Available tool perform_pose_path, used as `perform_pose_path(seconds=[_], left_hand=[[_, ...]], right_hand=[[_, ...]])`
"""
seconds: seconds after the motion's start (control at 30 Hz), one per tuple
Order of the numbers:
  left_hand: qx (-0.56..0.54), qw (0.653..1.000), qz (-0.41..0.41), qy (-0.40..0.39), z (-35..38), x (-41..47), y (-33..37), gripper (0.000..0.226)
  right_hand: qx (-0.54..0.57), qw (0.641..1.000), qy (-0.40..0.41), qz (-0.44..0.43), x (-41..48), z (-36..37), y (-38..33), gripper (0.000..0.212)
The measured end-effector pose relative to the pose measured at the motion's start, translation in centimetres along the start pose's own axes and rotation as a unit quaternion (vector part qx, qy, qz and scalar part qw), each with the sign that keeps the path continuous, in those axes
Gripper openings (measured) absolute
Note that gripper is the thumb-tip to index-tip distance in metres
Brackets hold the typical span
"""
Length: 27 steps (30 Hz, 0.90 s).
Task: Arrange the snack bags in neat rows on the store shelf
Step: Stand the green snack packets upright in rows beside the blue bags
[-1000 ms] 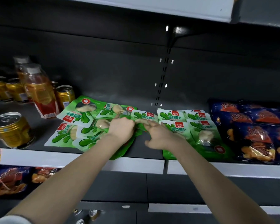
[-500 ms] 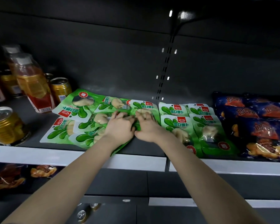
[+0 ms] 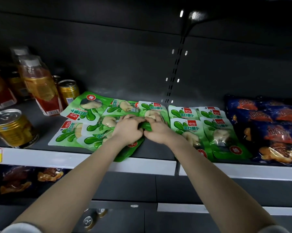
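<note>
Your shelf [image 3: 41,155] carries dark blue snack bags [image 3: 269,132] at the right. Just beside them lie two tidy overlapping rows of green snack bags [image 3: 189,130], then a skewed pile [image 3: 84,115] toward the bottles [image 3: 41,84] and cans [image 3: 14,126]. Your left hand [image 3: 127,130] and right hand [image 3: 156,129] meet at the pile's right edge, both gripping one green bag [image 3: 131,149] that overhangs the shelf lip.

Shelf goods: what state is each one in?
Held green bag: gripped by left hand and right hand, overhanging the shelf edge.
Left green bags: flat, overlapping, askew.
Right green bags: flat, neatly rowed.
Blue bags: flat, overlapping.
Front can: upright, sealed.
Bottle: upright, capped.
</note>
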<state>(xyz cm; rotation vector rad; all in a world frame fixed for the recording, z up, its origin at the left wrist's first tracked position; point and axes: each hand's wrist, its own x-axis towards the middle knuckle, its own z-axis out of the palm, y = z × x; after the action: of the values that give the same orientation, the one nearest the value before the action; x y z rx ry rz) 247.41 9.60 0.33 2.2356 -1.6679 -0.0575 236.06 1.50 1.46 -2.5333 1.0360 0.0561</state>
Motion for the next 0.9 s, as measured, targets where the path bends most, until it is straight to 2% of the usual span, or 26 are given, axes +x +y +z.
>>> perform_pose_path(seconds=[0.03,0.1,0.17,0.3,0.4,0.47,0.57,0.7,0.9], left_hand=[[-0.088,0.996,-0.018,-0.006,-0.5,0.1,-0.4,0.050],[-0.291,0.955,-0.048,-0.013,-1.7,0.0,-1.2,0.044],[-0.388,0.919,-0.056,0.030,-2.7,-0.3,-2.2,0.042],[-0.273,0.956,-0.066,0.089,-3.5,-1.5,-4.0,0.042],[-0.218,0.965,-0.088,0.116,-3.9,-2.5,-5.2,0.041],[-0.191,0.970,-0.095,0.119,-4.4,-3.3,-6.2,0.038],[-0.134,0.982,-0.074,0.108,-5.0,-4.8,-7.9,0.038],[-0.089,0.984,-0.090,0.125,-5.6,-6.6,-10.1,0.042],[-0.065,0.985,-0.084,0.137,-5.2,-8.0,-11.5,0.041]], right_hand=[[0.015,1.000,0.009,-0.009,-0.3,0.0,0.1,0.068],[0.049,0.997,0.048,-0.036,-1.1,0.0,0.3,0.065],[0.053,0.991,0.091,-0.085,-1.8,-0.1,0.1,0.061],[0.019,0.981,0.098,-0.167,-2.8,-0.7,-1.8,0.057],[0.040,0.976,0.096,-0.191,-2.6,-0.7,-3.4,0.050],[0.028,0.978,0.069,-0.196,-2.2,-0.2,-4.3,0.057],[-0.073,0.980,0.007,-0.187,-1.3,1.1,-5.5,0.070],[-0.124,0.974,0.073,-0.177,-0.4,1.5,-6.8,0.051],[-0.218,0.958,0.111,-0.147,-0.4,1.5,-8.1,0.032]])
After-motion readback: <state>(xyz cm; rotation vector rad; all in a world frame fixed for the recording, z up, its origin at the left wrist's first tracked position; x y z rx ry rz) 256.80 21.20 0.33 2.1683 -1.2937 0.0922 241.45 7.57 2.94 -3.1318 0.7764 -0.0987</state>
